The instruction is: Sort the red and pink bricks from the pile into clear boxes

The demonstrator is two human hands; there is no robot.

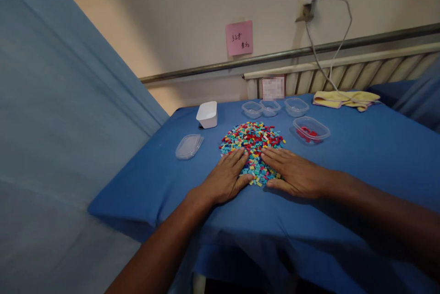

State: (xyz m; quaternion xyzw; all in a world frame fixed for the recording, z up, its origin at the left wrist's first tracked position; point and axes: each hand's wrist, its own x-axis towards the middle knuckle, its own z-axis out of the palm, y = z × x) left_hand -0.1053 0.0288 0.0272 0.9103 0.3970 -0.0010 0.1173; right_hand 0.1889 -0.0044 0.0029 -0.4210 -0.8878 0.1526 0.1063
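Note:
A heap of small coloured plastic pieces, red, yellow, teal, blue and white, is spread on the blue-covered table. My left hand lies flat at the heap's near left edge, fingers stretched out and thumb apart. On the near right side, my right hand rests flat with its fingers pointing left into the pieces. Between the two hands runs a strip of pieces. Neither hand grips anything; pieces under the palms are hidden. Behind the right hand stands a clear tub with red pieces in it.
Clear tubs stand along the back, near a folded yellow cloth. At the left are a white container and clear lids. A cable hangs from the wall socket onto the cloth. Blue curtain borders the left.

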